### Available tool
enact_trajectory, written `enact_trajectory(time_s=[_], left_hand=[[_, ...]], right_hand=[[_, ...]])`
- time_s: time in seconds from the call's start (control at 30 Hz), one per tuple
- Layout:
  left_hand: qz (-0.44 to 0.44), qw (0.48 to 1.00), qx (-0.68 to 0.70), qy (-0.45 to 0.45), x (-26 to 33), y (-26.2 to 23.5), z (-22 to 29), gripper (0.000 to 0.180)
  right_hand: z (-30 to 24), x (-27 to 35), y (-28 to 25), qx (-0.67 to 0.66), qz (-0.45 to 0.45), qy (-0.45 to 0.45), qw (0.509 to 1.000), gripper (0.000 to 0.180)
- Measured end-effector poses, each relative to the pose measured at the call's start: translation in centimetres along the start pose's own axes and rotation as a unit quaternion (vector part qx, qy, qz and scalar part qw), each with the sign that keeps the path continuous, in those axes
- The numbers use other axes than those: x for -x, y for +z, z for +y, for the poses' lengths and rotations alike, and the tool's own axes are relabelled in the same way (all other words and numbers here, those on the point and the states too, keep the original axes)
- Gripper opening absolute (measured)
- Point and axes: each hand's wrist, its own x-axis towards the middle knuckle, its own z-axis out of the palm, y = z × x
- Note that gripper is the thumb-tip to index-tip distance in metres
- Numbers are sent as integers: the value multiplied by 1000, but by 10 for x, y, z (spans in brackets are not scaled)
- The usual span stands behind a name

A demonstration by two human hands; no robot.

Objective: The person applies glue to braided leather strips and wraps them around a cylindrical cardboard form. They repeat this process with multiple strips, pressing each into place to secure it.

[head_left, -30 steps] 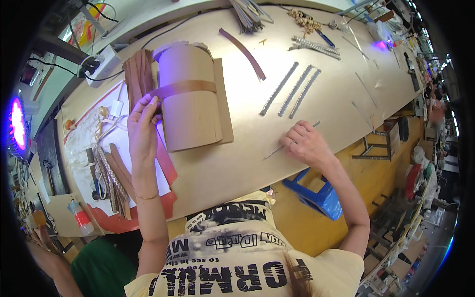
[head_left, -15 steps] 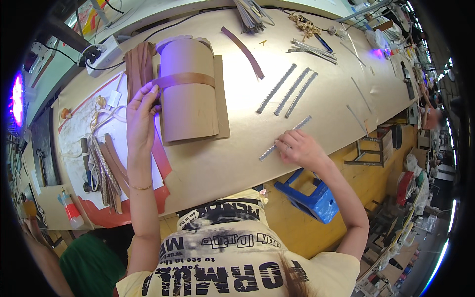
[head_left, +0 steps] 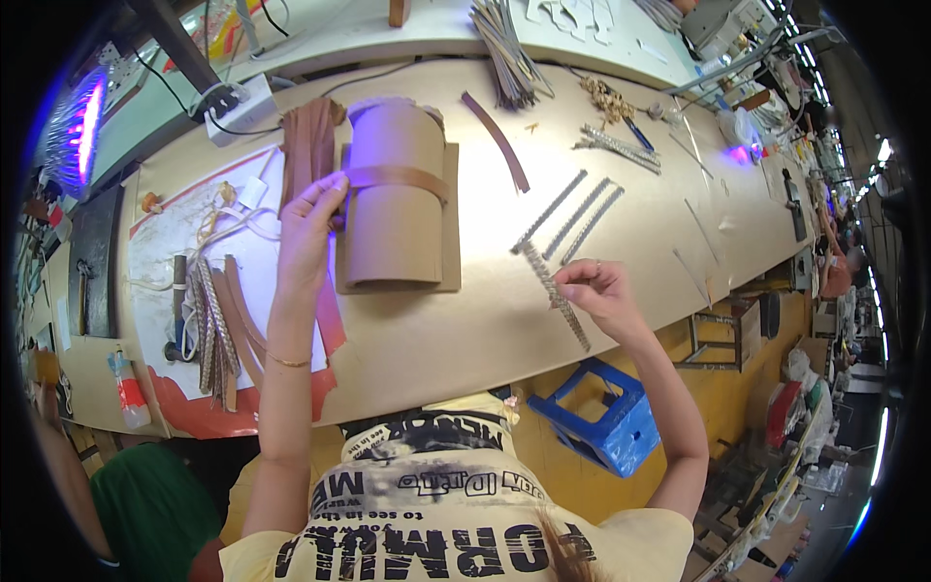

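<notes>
A brown leather strip (head_left: 402,177) runs across a rounded cardboard form (head_left: 393,238) standing out from a flat board. My left hand (head_left: 312,223) pinches the strip's left end at the form's edge. Over the table to the right, my right hand (head_left: 596,291) holds a grey braided strip (head_left: 540,270) by its middle between thumb and fingers. The braided strip slants, its lower end toward the table's front edge. Three similar braided strips (head_left: 585,219) lie side by side just beyond that hand. Another brown strip (head_left: 497,144) lies farther back.
A bundle of brown strips (head_left: 306,155) lies left of the form. Braided and plain strips (head_left: 218,330) and cords rest on white paper at left. Grey strips (head_left: 506,58) are bundled at the back. A blue stool (head_left: 606,427) stands below the front edge. A lamp (head_left: 89,131) glows at far left.
My right hand has lifted the braided strip off the table and turned it to slant the other way. My left hand still pinches the leather strip. The view has shifted slightly.
</notes>
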Motion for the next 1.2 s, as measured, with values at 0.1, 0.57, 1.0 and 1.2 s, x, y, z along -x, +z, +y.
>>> enact_trajectory(time_s=[0.1,0.57,1.0,1.2], left_hand=[[-17,1000,11,5,0,0,-1,23],[98,989,44,100,21,6,49,26],[115,969,135,174,14,7,95,13],[114,968,96,204,9,5,86,13]], right_hand=[[-38,-15,16,-79,12,-29,996,10],[-129,-149,100,14,-104,-34,994,14],[-162,-196,164,106,-228,-47,967,17],[-165,-188,175,130,-226,-80,962,23]])
